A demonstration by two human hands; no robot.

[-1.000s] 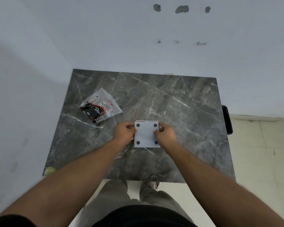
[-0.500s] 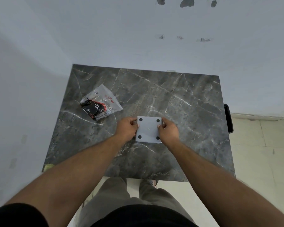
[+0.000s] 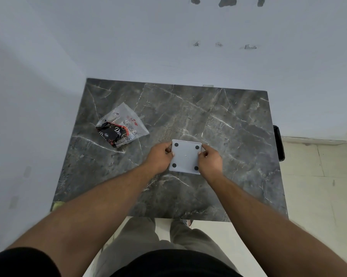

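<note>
You hold the grey square [image 3: 185, 156] between both hands, over the middle of the table [image 3: 228, 120] and a little toward its near edge. Your left hand [image 3: 160, 154] grips its left edge with the fingers curled round the far left corner. Your right hand [image 3: 209, 159] pinches the right edge, thumb on the upper face and fingers tucked behind. The face turned up at you is plain and pale, with four small black round pads - one near each corner - and a tiny mark at the centre. The square sits slightly skewed to the table's edges, its near right corner hidden behind your right hand. Whether it rests on the table or is held just off it cannot be told from here.

To the left and farther back, well apart from your hands, lies a clear plastic bag [image 3: 121, 126] with black and red printed contents inside; it lies flat and crumpled on the dark veined surface. At the table's near left corner a small yellow-green scrap [image 3: 56, 205] shows. A black object [image 3: 278, 142] hangs off the table's right side, beside the pale tiled floor [image 3: 318, 186]. The table stands pushed into a corner of the white wall [image 3: 168, 47] - you stand at its near edge.
</note>
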